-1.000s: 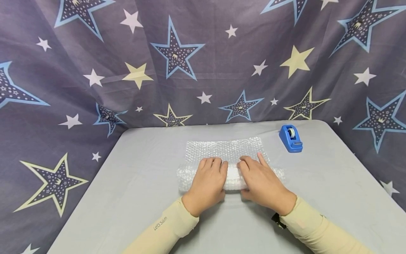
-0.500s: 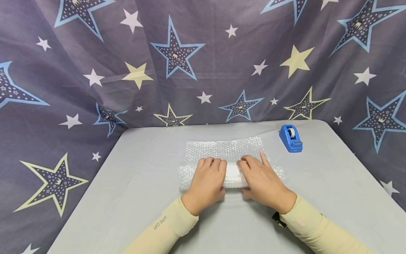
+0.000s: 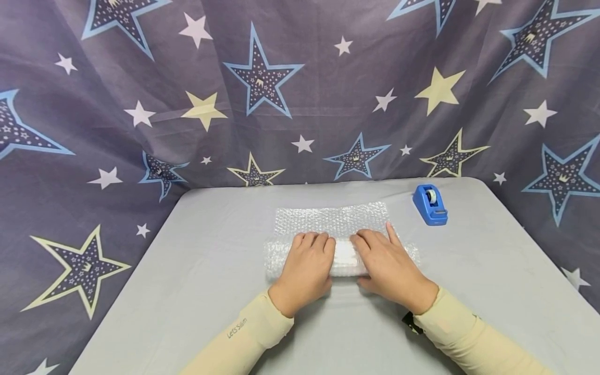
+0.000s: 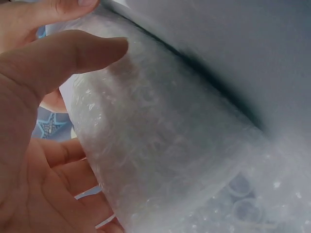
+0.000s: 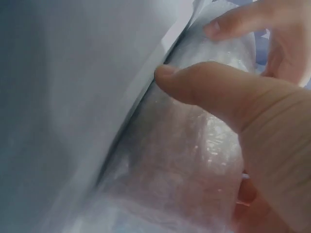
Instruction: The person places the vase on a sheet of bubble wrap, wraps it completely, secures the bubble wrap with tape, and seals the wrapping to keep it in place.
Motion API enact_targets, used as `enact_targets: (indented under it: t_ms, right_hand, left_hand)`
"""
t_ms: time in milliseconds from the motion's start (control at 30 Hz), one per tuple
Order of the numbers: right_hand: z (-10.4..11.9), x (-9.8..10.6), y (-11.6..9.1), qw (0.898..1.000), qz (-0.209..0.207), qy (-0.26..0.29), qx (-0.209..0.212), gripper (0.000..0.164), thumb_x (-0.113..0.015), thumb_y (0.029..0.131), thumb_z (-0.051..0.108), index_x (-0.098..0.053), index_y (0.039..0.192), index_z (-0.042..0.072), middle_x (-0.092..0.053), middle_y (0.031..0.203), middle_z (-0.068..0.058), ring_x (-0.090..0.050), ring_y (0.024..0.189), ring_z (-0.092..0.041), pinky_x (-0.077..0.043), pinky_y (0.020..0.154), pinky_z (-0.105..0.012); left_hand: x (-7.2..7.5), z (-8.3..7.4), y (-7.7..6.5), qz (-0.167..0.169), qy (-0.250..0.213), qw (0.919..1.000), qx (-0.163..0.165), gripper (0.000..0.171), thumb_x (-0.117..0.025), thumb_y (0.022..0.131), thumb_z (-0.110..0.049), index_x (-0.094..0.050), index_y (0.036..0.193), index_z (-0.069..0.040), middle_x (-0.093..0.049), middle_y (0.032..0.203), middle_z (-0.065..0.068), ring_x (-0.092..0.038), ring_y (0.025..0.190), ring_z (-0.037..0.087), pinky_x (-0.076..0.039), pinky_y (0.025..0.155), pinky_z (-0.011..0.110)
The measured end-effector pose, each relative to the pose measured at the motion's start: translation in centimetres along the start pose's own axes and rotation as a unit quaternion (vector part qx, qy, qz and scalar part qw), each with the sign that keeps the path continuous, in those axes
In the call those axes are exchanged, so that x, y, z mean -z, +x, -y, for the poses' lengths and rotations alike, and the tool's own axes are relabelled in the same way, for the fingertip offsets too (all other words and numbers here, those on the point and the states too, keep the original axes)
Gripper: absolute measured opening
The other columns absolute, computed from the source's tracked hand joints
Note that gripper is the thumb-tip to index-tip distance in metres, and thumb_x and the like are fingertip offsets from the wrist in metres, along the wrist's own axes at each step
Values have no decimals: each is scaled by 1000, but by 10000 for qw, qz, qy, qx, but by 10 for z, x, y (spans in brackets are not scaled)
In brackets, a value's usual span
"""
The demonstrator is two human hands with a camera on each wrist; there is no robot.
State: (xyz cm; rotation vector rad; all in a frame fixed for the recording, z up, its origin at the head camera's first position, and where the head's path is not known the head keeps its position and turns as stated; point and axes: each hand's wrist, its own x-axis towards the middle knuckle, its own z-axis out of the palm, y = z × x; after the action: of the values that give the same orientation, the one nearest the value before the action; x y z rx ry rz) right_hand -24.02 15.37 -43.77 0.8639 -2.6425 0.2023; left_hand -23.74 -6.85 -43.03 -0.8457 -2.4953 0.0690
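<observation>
A roll of clear bubble wrap [image 3: 344,259] lies crosswise on the table, with a flat unrolled stretch of the same bubble wrap [image 3: 333,221] spread out behind it. Something white shows through the layers in the middle, too veiled to identify. My left hand [image 3: 307,268] grips the roll left of its middle, thumb on the near side and fingers over the top. Right of the middle, my right hand [image 3: 386,268] holds it the same way, its little finger sticking out. Both wrist views show the thumbs against the wrapped bubble wrap [image 4: 155,131].
A blue tape dispenser [image 3: 429,204] with a roll of tape stands at the table's back right. The grey-covered table [image 3: 206,250] ends at a star-patterned curtain [image 3: 300,104] behind and at both sides.
The roll has turned slightly and shifted a little away from me under both hands. The right little finger has straightened outward somewhat. The tape dispenser stays in place.
</observation>
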Motion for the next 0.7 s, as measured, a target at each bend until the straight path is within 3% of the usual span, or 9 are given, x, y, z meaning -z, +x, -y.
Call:
enact_targets:
  t_ms: [167,333,700]
  right_hand:
    - [-1,-2,1,9998,-131,-144,9,91,-96,60,32,-56,138,5,-62,132,-11,-61,123,-34,-26,117,-70]
    - [-2,-3,3,9995,-227,-196,36,88,-95,59,32,-59,135,6,-64,128,-10,-63,120,-33,-29,117,-67]
    - [-2,2,3,9994,-199,-239,175,85,-96,53,35,-62,125,7,-66,119,-8,-64,115,-29,-32,119,-62]
  left_hand:
    - [-3,0,0,167,67,9998,3,53,-83,64,-15,-58,110,-9,-66,112,5,-62,106,27,-44,91,42]
    - [-5,1,0,113,68,9999,59,60,-87,60,-16,-58,112,-9,-66,113,5,-62,106,28,-46,91,42]
    - [-1,-3,-1,109,60,9999,95,49,-83,60,-11,-59,103,-11,-66,102,3,-62,100,27,-46,83,41]
